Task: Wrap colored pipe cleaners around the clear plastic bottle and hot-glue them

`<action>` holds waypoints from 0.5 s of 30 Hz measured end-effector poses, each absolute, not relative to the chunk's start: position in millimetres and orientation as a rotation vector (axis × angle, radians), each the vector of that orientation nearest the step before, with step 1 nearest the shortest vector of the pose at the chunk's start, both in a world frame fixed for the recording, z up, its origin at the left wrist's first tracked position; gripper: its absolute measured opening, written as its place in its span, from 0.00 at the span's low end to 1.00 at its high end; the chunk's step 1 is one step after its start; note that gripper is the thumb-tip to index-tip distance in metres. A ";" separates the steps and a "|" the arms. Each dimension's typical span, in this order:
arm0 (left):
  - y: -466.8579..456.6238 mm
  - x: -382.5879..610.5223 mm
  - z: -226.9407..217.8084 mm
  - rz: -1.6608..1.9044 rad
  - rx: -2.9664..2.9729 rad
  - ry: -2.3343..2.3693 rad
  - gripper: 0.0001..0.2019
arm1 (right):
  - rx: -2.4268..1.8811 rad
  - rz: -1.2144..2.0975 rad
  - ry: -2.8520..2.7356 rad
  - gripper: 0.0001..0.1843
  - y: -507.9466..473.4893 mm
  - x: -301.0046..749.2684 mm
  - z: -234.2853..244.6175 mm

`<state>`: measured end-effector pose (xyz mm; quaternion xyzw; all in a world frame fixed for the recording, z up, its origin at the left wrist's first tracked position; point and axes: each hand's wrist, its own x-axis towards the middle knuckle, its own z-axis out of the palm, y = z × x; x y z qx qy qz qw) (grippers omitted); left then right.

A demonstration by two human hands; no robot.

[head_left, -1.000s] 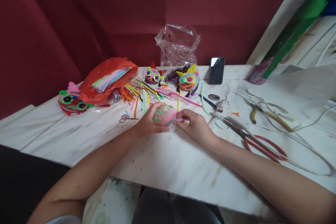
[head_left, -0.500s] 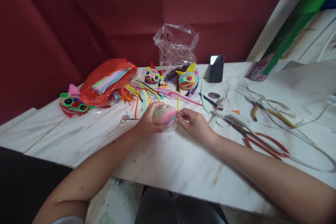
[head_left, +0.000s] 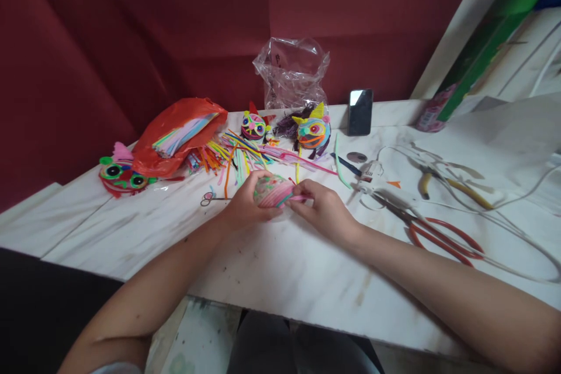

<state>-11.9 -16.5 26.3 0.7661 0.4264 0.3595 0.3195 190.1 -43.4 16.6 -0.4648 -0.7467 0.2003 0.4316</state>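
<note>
My left hand is closed round the left side of a small rounded craft piece, its thumb along the lower edge. Rows of pink strands and a teal one cover its front; red and green specks show on the upper left. At its right edge my right hand pinches a pink pipe cleaner between thumb and fingers. Most of that strand is hidden by the hand. Just left of my left hand lie small scissors. A yellow pipe cleaner lies behind the piece.
Loose pipe cleaners spill from a red plastic bag. Decorated animal faces sit at the back near a phone. Right of my hands are red-handled scissors, yellow-handled pliers and a white cable.
The craft piece has turned slightly in my left hand, showing more of its speckled side. My right fingers have shifted a little, and more pink strand shows between them. The view has tilted slightly.
</note>
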 end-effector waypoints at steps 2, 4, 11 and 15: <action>-16.9 -11.5 25.1 0.972 1.954 1.108 0.37 | -1.152 0.511 -1.860 0.06 -42.8 191.4 17.2; -16.6 -11.7 24.0 0.982 1.919 1.091 0.38 | -1.116 0.514 -1.858 0.05 -42.1 192.4 17.5; -15.1 -14.7 17.3 0.996 1.939 1.042 0.39 | -1.094 0.505 -1.837 0.04 -40.3 192.9 16.8; -13.0 -15.4 16.9 0.986 1.953 1.012 0.44 | -1.095 0.514 -1.842 0.04 -40.4 192.3 16.1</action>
